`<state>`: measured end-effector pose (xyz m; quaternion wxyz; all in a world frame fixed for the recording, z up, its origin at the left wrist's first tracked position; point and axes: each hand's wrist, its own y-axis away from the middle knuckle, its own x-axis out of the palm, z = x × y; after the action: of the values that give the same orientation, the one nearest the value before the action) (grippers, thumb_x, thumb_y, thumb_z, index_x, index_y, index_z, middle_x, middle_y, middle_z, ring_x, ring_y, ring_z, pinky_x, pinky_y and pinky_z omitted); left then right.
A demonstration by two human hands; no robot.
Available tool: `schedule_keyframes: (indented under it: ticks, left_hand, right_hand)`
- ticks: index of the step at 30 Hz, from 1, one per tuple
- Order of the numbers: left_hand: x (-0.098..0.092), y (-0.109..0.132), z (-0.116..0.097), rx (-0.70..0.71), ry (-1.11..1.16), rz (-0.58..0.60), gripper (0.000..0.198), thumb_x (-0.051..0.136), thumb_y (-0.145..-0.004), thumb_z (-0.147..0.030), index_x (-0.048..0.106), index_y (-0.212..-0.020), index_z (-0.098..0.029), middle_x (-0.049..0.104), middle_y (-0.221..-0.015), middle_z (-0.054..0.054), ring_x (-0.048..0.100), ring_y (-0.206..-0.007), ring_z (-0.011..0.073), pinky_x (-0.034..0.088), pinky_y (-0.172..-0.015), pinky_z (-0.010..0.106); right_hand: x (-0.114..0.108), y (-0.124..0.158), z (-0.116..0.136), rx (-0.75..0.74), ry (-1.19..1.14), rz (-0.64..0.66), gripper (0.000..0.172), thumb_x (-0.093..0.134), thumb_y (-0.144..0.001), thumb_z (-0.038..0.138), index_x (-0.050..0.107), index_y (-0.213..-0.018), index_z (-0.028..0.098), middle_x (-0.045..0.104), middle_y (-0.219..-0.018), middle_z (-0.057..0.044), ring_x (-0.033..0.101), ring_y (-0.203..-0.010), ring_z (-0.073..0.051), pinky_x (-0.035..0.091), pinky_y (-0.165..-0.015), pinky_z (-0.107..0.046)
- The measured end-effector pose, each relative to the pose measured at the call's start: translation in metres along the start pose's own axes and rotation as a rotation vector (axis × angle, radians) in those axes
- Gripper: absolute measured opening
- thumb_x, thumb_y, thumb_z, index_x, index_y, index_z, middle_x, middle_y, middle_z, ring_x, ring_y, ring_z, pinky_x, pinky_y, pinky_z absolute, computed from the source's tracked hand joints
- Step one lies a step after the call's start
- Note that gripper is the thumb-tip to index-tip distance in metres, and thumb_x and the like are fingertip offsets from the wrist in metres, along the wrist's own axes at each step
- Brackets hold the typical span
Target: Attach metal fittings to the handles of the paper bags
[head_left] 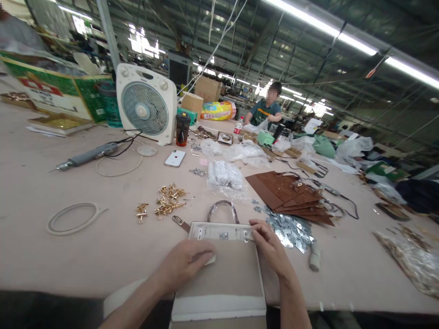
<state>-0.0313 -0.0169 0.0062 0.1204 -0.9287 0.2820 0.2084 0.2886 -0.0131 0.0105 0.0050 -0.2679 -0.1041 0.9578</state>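
Note:
A beige bag panel (233,269) lies at the table's front edge, its inner side up, with a dark looped handle (222,204) beyond its top edge. Along that edge sit metal fittings (223,236). My left hand (187,264) rests over the panel's left part, thumb and fingers closed on a small white piece (211,260), perhaps tape or paper. At the top right corner, my right hand (266,242) pinches another small white piece (250,236) beside a fitting. A brown strap with a metal buckle (179,221) sticks out at the upper left.
Gold-coloured hardware (169,199) is heaped left of centre; flat metal plates (291,230) lie right, before stacked brown leather pieces (288,196). A grey power screwdriver (89,155), phone (174,158) and fan (146,107) stand or lie farther left. A person (265,107) is across the table.

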Motion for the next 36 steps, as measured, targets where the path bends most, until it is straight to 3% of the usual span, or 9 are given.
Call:
schedule_keyframes:
  ticks: [5, 11, 24, 29, 33, 36]
  left_hand:
    - [0.001, 0.000, 0.000, 0.003, -0.028, -0.007, 0.027, 0.053, -0.101, -0.036, 0.077, -0.107, -0.025, 0.079, -0.103, 0.002, 0.070, -0.096, 0.0196, 0.050, -0.089, 0.026]
    - [0.001, 0.000, 0.001, 0.005, -0.022, -0.014, 0.025, 0.054, -0.101, -0.033, 0.077, -0.106, -0.026, 0.079, -0.101, 0.000, 0.070, -0.093, 0.0182, 0.049, -0.087, 0.026]
    - [0.002, 0.001, 0.000, 0.002, -0.013, -0.037, 0.024, 0.055, -0.100, -0.032, 0.077, -0.104, -0.024, 0.079, -0.102, 0.001, 0.071, -0.094, 0.0181, 0.050, -0.086, 0.024]
    - [0.002, 0.001, 0.002, 0.002, -0.028, -0.033, 0.025, 0.055, -0.101, -0.034, 0.078, -0.107, -0.025, 0.080, -0.103, 0.001, 0.071, -0.095, 0.0188, 0.051, -0.087, 0.025]
    - [0.003, 0.001, 0.004, 0.008, -0.024, -0.042, 0.026, 0.056, -0.101, -0.034, 0.079, -0.109, -0.026, 0.080, -0.103, 0.001, 0.072, -0.094, 0.0185, 0.051, -0.089, 0.026]
    - [0.004, 0.001, 0.007, 0.000, -0.003, -0.047, 0.026, 0.058, -0.100, -0.035, 0.079, -0.112, -0.026, 0.081, -0.109, 0.001, 0.073, -0.099, 0.0192, 0.052, -0.093, 0.026]
  right_hand:
    - [-0.001, -0.010, 0.009, -0.004, 0.020, 0.171, 0.033, 0.056, -0.101, 0.048, 0.065, -0.085, 0.021, 0.067, -0.126, -0.010, 0.061, -0.119, -0.027, 0.043, -0.106, -0.041]
    - [0.002, -0.014, 0.006, -0.026, 0.046, 0.206, 0.034, 0.055, -0.102, 0.049, 0.065, -0.086, 0.021, 0.067, -0.124, -0.009, 0.062, -0.117, -0.026, 0.045, -0.105, -0.041]
    - [0.012, -0.006, -0.005, -0.046, 0.055, 0.123, 0.021, 0.068, -0.095, 0.043, 0.070, -0.096, 0.021, 0.067, -0.130, -0.010, 0.062, -0.125, -0.028, 0.047, -0.109, -0.043]
    - [0.021, -0.007, -0.008, 0.073, -0.119, 0.041, 0.041, 0.074, -0.090, 0.042, 0.062, -0.123, 0.020, 0.072, -0.123, -0.011, 0.072, -0.105, -0.026, 0.058, -0.092, -0.040]
    - [0.032, -0.011, -0.011, 0.100, -0.094, -0.066, 0.039, 0.073, -0.089, 0.049, 0.067, -0.110, 0.017, 0.077, -0.102, -0.011, 0.073, -0.084, -0.024, 0.059, -0.071, -0.034]
    - [0.040, -0.012, -0.015, 0.103, -0.052, -0.167, 0.041, 0.070, -0.090, 0.055, 0.070, -0.103, 0.016, 0.077, -0.093, -0.010, 0.071, -0.079, -0.024, 0.055, -0.066, -0.033]
